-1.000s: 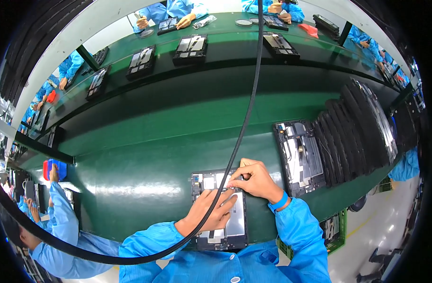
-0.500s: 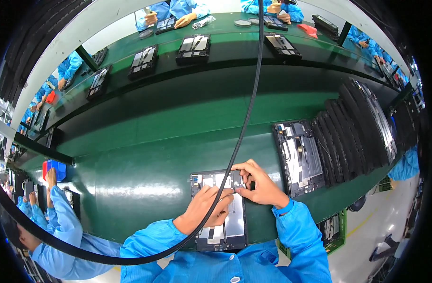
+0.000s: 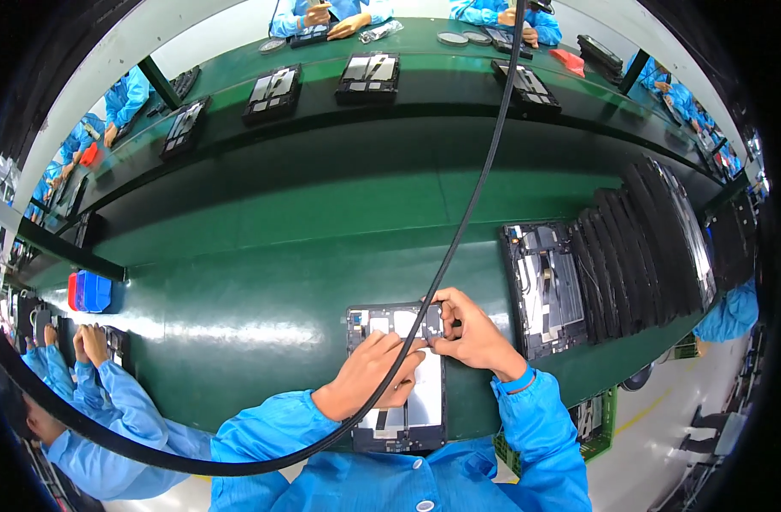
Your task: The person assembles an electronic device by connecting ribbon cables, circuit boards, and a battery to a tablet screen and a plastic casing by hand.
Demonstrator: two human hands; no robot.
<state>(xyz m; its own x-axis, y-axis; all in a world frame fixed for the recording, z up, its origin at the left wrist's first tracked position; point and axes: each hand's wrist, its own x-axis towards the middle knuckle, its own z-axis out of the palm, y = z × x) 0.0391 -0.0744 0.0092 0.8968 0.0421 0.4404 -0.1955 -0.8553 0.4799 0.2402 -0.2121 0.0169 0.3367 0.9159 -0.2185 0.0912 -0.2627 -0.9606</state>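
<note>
Probably light, stiff, fragile, that tablet (image 3: 428, 392) suits edge holds; left hand (image 3: 359, 377) atop, right hand (image 3: 474, 337) at two o'clock, both grips unclear.

Left fingers (image 3: 380, 350) palm-down, right fingers (image 3: 452, 300) bent close beside, perhaps in a pinch

Smooth tablet panel (image 3: 426, 399), glossy tabletop (image 3: 203, 367), cloth sleeves (image 3: 540, 420)

Head view, single, wide fisheye, upright: set above the near edge of the green tabletop (image 3: 186, 363), facing down and forward, close over left hand (image 3: 355, 373) and right hand (image 3: 471, 335), reaching beyond the far edge.
</note>
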